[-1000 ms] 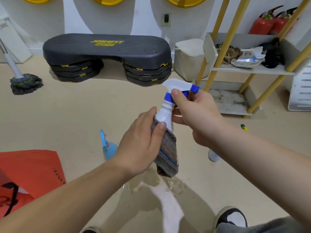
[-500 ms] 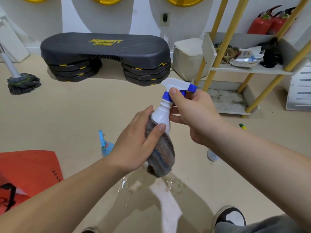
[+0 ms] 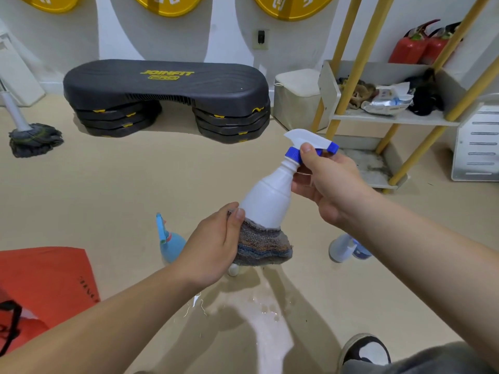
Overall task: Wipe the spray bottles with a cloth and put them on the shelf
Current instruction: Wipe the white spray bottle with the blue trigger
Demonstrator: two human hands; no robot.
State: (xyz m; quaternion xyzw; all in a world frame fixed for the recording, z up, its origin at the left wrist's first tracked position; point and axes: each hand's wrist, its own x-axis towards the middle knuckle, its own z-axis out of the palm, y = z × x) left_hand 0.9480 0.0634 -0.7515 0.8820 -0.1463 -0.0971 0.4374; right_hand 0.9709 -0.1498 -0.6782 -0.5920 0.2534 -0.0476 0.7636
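Note:
A white spray bottle [image 3: 268, 198] with a blue-and-white trigger head is held tilted in the air at mid-frame. My right hand [image 3: 328, 184] grips its neck just under the trigger. My left hand [image 3: 216, 244] holds a striped grey-blue cloth [image 3: 260, 245] wrapped round the bottle's base. A light blue spray bottle [image 3: 168, 242] stands on the floor behind my left wrist. Another pale spray bottle [image 3: 344, 248] lies on the floor under my right forearm, partly hidden. The yellow-framed shelf [image 3: 388, 118] stands at the right.
A black step platform [image 3: 167, 98] sits by the back wall, a mop [image 3: 32, 139] at the left, an orange bag [image 3: 43, 282] at lower left. Water spots the floor [image 3: 267, 311] below my hands. The shelf's upper board holds rags and a packet; my shoe [image 3: 364, 349] is at the bottom.
My left hand slid the cloth down from the bottle's shoulder to its base, baring the white body. The bottle is tilted more to the right.

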